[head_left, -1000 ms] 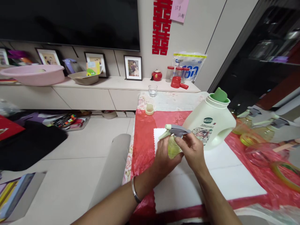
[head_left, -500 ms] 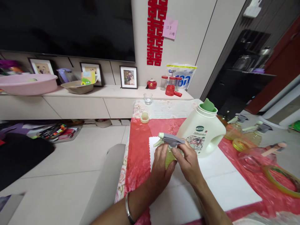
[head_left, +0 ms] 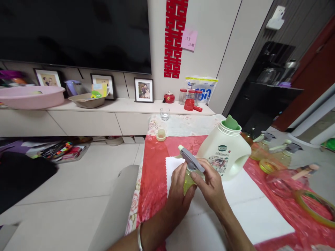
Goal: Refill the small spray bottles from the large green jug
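Note:
My left hand (head_left: pixel 179 191) is wrapped round a small yellow-green spray bottle (head_left: pixel 188 177) over the table. My right hand (head_left: pixel 210 186) pinches the neck of the same bottle, just under its grey trigger head (head_left: pixel 190 158), which is tilted up to the left. Right behind the hands stands a large white detergent jug (head_left: pixel 226 151) with an open mouth and a green spout. A white cloth (head_left: pixel 172 167) lies under the bottle on the red table cover (head_left: pixel 154 174).
A small cap (head_left: pixel 161 134) and a drinking glass (head_left: pixel 164 113) sit at the table's far end. More spray bottles (head_left: pixel 284 153), a yellow lid and clear plastic lie on the right. A low cabinet with photo frames, jars and basins runs along the wall.
The grey trigger head has tipped from level to slanting up-left as my hands turned on the bottle. The view shifted slightly down and left.

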`<action>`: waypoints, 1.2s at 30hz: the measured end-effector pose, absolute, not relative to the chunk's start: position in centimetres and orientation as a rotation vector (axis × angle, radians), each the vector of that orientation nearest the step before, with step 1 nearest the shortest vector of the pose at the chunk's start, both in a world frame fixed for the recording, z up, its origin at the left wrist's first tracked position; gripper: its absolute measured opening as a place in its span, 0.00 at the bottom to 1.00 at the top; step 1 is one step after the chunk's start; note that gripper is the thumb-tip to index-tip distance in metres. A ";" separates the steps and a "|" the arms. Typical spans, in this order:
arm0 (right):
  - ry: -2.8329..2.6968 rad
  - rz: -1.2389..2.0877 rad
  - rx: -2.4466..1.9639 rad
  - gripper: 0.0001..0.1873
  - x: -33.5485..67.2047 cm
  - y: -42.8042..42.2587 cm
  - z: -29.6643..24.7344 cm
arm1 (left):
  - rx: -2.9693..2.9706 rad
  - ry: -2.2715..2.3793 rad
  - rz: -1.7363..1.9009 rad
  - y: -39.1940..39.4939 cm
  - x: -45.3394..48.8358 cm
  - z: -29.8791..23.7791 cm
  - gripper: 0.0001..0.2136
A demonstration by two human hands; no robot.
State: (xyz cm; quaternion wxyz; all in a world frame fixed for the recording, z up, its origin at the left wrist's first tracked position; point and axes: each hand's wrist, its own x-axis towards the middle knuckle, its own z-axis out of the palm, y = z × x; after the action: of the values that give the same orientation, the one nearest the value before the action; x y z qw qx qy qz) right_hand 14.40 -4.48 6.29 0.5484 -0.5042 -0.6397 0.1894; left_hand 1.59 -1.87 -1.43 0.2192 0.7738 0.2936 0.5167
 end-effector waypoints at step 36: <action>-1.535 0.592 -1.129 0.11 15.0 -4.4 6.2 | 2.104 0.765 1.405 -2.1 1.4 -0.3 0.29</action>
State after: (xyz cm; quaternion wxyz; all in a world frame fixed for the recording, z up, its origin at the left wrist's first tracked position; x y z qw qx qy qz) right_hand 14.98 -4.41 6.19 0.5422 -0.4752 -0.6465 0.2494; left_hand 1.43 -2.10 -0.35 0.2469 0.7714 0.2806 0.5151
